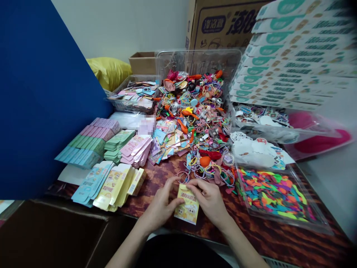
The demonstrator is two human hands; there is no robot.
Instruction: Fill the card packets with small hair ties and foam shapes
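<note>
Both hands meet over the near edge of the dark wooden table point(279, 242). Between them is a small yellow printed box point(187, 206) with cartoon figures, held upright. My left hand point(161, 204) grips its left side, fingers curled round it. My right hand point(210, 199) pinches its top edge with fingertips closed. Just beyond the hands lies a big heap of coloured hair ties and small trinkets point(195, 119).
Flat folded boxes lie in fanned stacks at left: yellow and blue point(108, 186), pink point(136, 149), green point(89, 145). A clear tray of bright balloons point(272, 195) sits right. Stacked white-green cartons point(292, 56), a blue board point(41, 93) and a brown cardboard box point(55, 238) surround the table.
</note>
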